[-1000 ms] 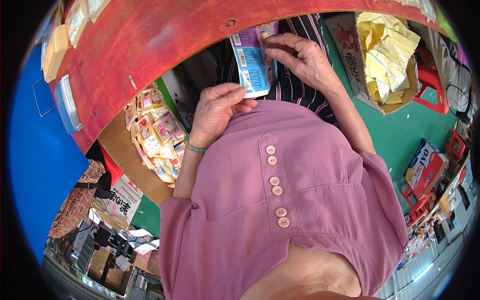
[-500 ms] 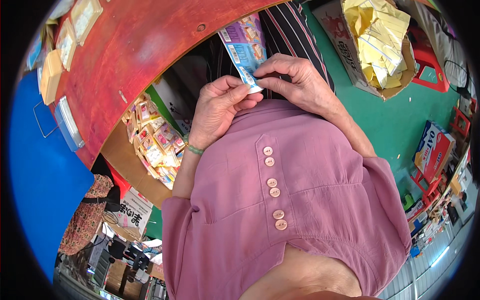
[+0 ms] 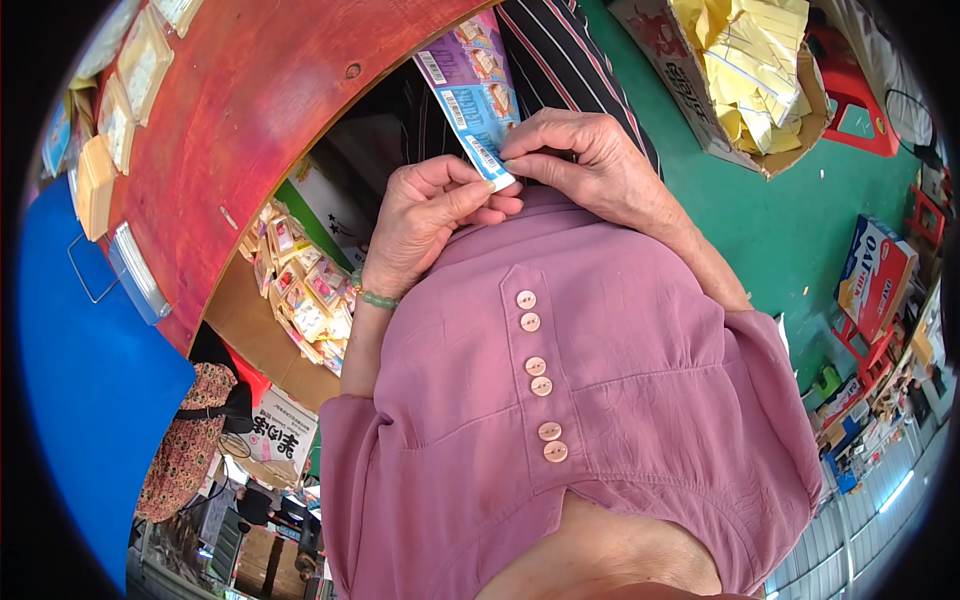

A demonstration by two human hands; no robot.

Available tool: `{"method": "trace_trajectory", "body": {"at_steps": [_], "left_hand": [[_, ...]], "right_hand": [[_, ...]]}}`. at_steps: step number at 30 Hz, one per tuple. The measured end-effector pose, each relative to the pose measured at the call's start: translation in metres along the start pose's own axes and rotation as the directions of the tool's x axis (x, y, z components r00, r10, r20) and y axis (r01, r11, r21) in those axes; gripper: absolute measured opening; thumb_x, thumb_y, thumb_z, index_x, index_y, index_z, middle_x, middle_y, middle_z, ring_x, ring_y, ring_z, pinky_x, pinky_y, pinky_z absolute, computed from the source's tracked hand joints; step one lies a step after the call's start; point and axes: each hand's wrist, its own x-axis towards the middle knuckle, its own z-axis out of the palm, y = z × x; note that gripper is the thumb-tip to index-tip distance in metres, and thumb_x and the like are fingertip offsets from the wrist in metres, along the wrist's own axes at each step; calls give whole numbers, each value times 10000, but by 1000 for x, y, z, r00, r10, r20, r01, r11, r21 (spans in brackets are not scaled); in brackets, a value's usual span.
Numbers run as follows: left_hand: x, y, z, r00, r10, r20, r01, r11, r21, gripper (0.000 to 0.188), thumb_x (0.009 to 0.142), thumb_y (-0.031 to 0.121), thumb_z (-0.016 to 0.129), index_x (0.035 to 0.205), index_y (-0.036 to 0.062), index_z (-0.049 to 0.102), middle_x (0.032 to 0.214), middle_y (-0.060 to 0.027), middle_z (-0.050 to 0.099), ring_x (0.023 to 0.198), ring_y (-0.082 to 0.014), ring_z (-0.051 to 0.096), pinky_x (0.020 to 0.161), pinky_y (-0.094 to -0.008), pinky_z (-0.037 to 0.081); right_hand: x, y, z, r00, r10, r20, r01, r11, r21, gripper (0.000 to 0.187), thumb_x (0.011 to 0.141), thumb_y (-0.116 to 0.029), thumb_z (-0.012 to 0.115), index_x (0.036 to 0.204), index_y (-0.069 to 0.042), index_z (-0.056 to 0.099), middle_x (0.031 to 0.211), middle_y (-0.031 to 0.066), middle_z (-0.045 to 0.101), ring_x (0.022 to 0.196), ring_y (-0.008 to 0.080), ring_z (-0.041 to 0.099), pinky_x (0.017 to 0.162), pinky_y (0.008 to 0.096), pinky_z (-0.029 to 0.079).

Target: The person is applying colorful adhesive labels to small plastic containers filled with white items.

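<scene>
A strip of printed labels (image 3: 468,95), purple at its far part and blue nearer me, lies over my lap with small barcodes along its left side. My left hand (image 3: 425,212) grips the near end, thumb on top and fingers curled beneath. At the strip's right edge, my right hand (image 3: 598,160) has thumb and forefinger brought together at the blue part, close to the left thumb. Whether a label corner is between those right fingertips is too small to tell. A green bead bracelet (image 3: 378,298) circles my left wrist.
The red tabletop (image 3: 290,70) curves at the left, with wooden trays (image 3: 97,185) along its far side. Below its edge, a cardboard box (image 3: 270,338) holds many small packets. Crumpled yellow paper (image 3: 755,70) fills a carton at the upper right, beside a red stool (image 3: 855,100).
The whole view has shifted a little. Both hands stay at the near end of the label strip, with only slight finger movement.
</scene>
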Motion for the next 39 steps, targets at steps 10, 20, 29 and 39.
{"method": "trace_trajectory", "body": {"at_steps": [10,20,29,39], "left_hand": [[1,1,8,992,127,-17,-119,962,248,143,949,69,617,997,-41,695,921,-129,716,842,-159,707,761,-252,582],[0,-1,13,961,277,4,-240,825,511,84,917,35,650,950,-22,702,818,-60,703,756,-84,664,689,-214,537],[3,1,15,949,314,36,-272,751,602,60,885,18,663,912,-27,692,790,-56,689,721,-83,646,651,-225,515],[3,10,16,957,267,114,-261,613,746,61,889,23,665,915,-28,687,802,-59,678,727,-88,637,654,-225,500]], "right_hand": [[-3,-3,1,997,-79,-17,78,996,-43,97,890,-76,677,960,-38,732,865,65,689,811,181,673,734,296,540],[-4,-9,-2,996,-57,75,62,996,-68,101,886,-82,673,944,-33,740,804,97,684,757,207,672,691,316,537],[-1,-9,-6,994,-26,108,34,997,-68,111,880,-83,671,945,-23,739,825,115,704,780,232,691,717,322,548],[0,-11,-12,987,-33,155,51,992,-115,108,875,-81,664,918,-15,738,818,117,713,777,234,701,718,325,556]]}}
